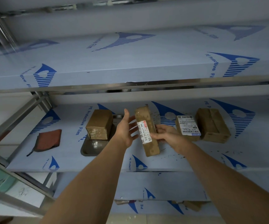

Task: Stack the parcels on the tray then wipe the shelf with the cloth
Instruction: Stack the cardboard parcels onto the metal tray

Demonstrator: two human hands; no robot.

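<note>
One long labelled parcel (147,131), pinched only by the right hand (166,135) while the left hand (125,128) waits open-fingered, could tip before reaching the steel tray (91,147).

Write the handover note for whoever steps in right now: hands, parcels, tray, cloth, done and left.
Right hand grips the long parcel above the shelf; left hand is open beside it.
One parcel already sits on the tray.
Labelled parcel and plain parcel wait on the shelf, right side.
Cloth lies folded, left of the tray, untouched.
Left: stack three parcels, then wipe the shelf.
</note>
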